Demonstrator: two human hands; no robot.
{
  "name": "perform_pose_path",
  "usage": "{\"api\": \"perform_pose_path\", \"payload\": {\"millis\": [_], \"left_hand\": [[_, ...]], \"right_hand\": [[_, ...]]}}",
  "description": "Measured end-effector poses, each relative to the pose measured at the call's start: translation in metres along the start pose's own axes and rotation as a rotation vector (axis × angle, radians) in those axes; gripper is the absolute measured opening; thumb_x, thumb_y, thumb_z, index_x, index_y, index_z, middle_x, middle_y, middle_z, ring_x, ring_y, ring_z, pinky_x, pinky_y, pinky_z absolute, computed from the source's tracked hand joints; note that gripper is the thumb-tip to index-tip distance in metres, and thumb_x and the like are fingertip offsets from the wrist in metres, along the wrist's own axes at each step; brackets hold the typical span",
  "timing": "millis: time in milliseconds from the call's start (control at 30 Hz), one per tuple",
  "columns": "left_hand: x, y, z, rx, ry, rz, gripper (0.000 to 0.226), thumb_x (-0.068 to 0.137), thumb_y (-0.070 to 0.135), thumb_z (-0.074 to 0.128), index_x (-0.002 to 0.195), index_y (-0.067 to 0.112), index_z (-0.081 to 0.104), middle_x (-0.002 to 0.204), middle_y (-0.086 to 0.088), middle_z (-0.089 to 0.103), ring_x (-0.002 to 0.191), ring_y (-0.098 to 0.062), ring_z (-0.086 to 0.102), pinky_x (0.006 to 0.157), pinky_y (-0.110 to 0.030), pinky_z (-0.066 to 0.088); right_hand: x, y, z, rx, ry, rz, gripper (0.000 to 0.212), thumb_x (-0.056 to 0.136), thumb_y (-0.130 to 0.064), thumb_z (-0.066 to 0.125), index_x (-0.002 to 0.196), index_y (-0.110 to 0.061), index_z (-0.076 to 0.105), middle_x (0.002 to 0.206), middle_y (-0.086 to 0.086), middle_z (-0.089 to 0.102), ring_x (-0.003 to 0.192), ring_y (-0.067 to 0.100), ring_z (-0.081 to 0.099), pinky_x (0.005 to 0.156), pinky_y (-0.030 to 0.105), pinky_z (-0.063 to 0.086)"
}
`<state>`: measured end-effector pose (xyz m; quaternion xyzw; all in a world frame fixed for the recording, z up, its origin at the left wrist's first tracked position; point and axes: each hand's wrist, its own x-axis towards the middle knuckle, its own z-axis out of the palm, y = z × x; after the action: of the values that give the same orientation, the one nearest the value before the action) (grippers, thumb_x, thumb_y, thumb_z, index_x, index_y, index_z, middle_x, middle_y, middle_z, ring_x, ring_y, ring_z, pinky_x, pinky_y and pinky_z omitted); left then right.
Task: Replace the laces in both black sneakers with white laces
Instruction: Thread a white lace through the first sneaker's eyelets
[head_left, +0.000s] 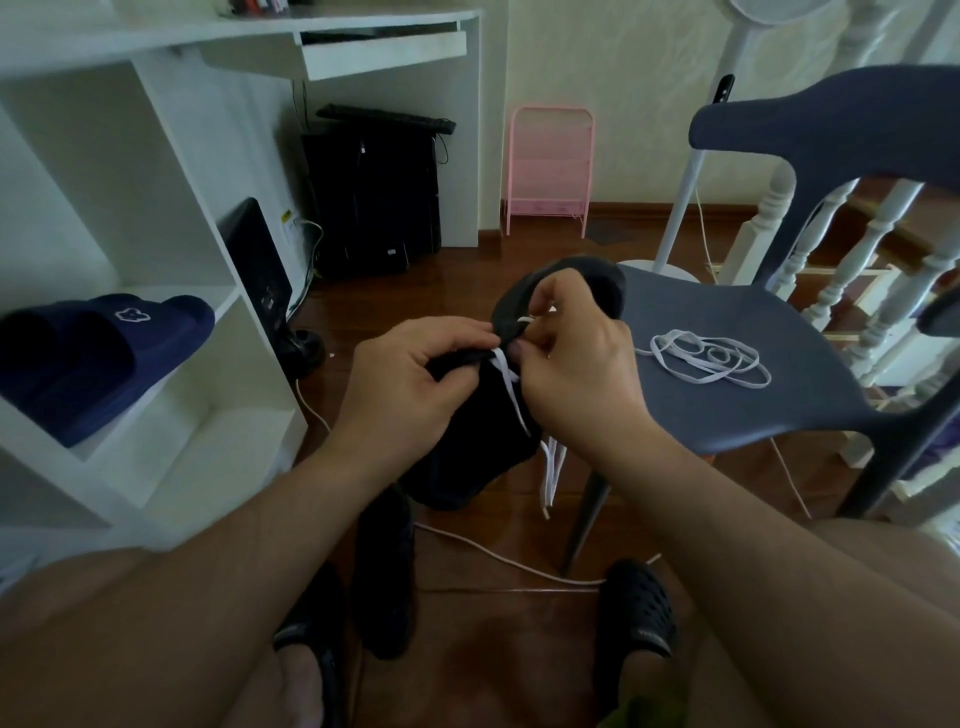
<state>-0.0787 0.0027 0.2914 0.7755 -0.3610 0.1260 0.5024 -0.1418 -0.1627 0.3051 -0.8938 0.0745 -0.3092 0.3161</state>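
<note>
Dark wooden flooring (498, 649) spreads below, with white shelving (156, 364) at nine o'clock and a grey-blue chair (737, 364) at three o'clock whose seat carries a loose white lace (711, 358). Held in the air at centre, a black sneaker (467, 457) is gripped by the left hand (410, 384), while the right hand (576, 358) pinches a threaded white lace (511, 387) at the eyelets, its ends dangling toward six o'clock. Another dark sneaker (387, 587) lies on the floor at six o'clock, between the person's feet.
</note>
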Motion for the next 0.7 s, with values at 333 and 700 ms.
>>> {"api": "perform_pose_path", "payload": {"millis": [333, 700], "left_hand": [[0.002, 0.0, -0.006, 0.181, 0.215, 0.253, 0.008, 0.086, 0.001, 0.079, 0.089, 0.008, 0.079, 0.099, -0.004, 0.063, 0.09, -0.015, 0.063, 0.082, -0.014, 0.047], [0.0, 0.013, 0.001, 0.023, -0.068, -0.013, 0.046, 0.086, 0.005, 0.072, 0.109, 0.044, 0.064, 0.13, 0.015, 0.063, 0.095, -0.011, 0.066, 0.084, -0.035, 0.06]], "right_hand": [[-0.005, -0.005, -0.009, 0.073, 0.091, -0.174, 0.033, 0.087, -0.003, 0.075, 0.103, -0.019, 0.051, 0.093, -0.002, 0.066, 0.087, 0.007, 0.065, 0.075, 0.015, 0.051], [-0.005, -0.007, -0.009, 0.147, 0.142, -0.074, 0.034, 0.092, -0.014, 0.075, 0.101, -0.03, 0.046, 0.083, -0.01, 0.071, 0.084, 0.002, 0.068, 0.07, 0.012, 0.049]]}}
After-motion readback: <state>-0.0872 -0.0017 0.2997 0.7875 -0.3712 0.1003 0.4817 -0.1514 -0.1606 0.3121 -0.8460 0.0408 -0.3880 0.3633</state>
